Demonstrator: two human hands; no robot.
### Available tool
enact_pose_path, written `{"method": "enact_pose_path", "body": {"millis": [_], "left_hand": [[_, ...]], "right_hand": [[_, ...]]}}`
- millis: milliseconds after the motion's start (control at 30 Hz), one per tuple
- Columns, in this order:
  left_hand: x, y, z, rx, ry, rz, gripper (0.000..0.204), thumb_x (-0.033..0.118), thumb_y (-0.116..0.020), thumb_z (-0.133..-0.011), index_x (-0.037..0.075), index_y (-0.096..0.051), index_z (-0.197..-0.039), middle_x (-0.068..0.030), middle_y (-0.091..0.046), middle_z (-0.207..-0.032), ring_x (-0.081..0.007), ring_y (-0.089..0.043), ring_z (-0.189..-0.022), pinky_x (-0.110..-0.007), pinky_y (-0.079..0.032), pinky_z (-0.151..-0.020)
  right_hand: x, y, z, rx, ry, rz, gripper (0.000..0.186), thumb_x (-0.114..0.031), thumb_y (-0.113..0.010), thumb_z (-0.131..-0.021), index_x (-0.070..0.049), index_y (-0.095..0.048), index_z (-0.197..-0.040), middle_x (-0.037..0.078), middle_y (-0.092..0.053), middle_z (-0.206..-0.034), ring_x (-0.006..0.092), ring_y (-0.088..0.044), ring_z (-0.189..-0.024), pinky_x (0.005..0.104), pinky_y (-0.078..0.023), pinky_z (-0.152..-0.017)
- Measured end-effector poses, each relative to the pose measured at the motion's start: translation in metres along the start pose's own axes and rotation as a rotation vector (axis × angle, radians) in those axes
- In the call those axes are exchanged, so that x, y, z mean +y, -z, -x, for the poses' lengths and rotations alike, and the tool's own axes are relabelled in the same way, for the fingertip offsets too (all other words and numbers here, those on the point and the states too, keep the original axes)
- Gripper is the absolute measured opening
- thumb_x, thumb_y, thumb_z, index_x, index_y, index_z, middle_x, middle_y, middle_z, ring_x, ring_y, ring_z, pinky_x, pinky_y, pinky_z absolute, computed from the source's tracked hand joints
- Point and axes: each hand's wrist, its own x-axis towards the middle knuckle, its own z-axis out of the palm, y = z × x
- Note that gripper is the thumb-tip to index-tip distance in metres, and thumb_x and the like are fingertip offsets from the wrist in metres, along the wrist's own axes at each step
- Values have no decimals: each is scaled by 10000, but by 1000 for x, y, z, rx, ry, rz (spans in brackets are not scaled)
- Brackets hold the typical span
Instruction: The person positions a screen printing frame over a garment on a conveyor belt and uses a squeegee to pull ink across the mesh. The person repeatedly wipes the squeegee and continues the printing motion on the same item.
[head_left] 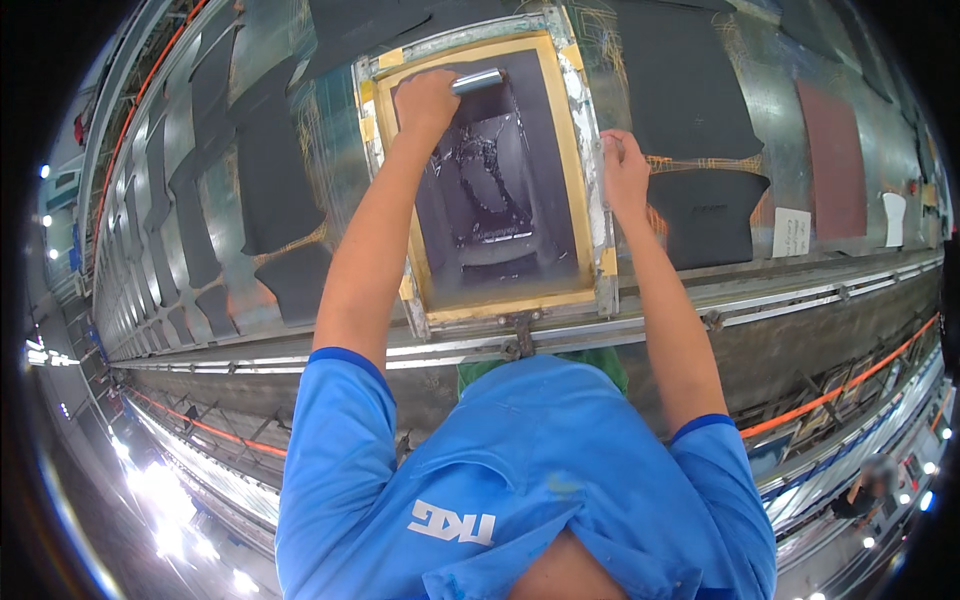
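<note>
A screen-printing frame (583, 190) lies on the long table before me, its metal edge patched with yellow tape around a dark mesh (550, 215). Near the far end of the mesh, my left hand (427, 103) is closed around one end of a squeegee (480, 81) with a silvery, rounded handle. Wet, glossy dark ink (487, 170) spreads over the middle of the mesh, nearer to me than the squeegee. My right hand (626, 172) has its fingers curled against the frame's right edge, gripping it. The squeegee's blade is hard to make out.
Dark cut panels (690, 90) lie in rows on the table to both sides. Farther right are a maroon panel (833, 160), a paper with handwriting (792, 232) and a small white piece (893, 218). A metal rail (760, 306) runs along the table's near edge.
</note>
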Motion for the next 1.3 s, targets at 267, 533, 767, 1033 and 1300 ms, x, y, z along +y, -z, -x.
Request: {"method": "enact_pose_path", "body": {"millis": [267, 533, 767, 1033, 1300], "left_hand": [[39, -9, 142, 107, -130, 71, 332, 15, -618, -769, 200, -743, -1014, 16, -731, -1031, -189, -652, -986, -390, -449, -803], [80, -20, 295, 168, -134, 177, 349, -4, -672, -708, 169, -695, -1010, 50, -707, -1072, -160, -637, -1038, -364, -435, -787], [65, 9, 331, 53, -137, 261, 555, 59, -723, -714, 146, -641, -1256, -4, -619, -1353, -213, -566, -1239, -375, -451, -914], [-108, 49, 369, 79, -37, 282, 472, 45, -688, -727, 157, -689, -1185, 16, -677, -1243, -204, -612, -1128, -386, -459, -822], [-287, 73, 413, 42, -18, 277, 470, 30, -697, -709, 138, -706, -1166, -6, -687, -1224, -220, -617, -1112, -393, -473, -865]], "right_hand": [[12, -3, -7, 17, 60, 12, 217, -259, -567, -983, -89, -675, -1062, 137, -622, -677, 295, -622, -661, 421, -477, -690], [26, -5, -16, 5, 152, -24, 230, -253, -565, -969, -79, -694, -1046, 175, -708, -928, 355, -678, -878, 423, -501, -807], [-23, -6, -17, 29, 151, 55, 220, -263, -575, -962, -118, -708, -1059, 155, -717, -980, 326, -681, -924, 420, -497, -855], [-99, -155, 81, 26, 247, -92, 209, -247, -570, -991, -94, -693, -1063, 126, -712, -934, 263, -682, -860, 372, -504, -795], [-167, -306, 185, -10, 114, -139, 192, -229, -564, -994, -85, -667, -1069, 91, -611, -692, 209, -565, -625, 374, -451, -650]]}}
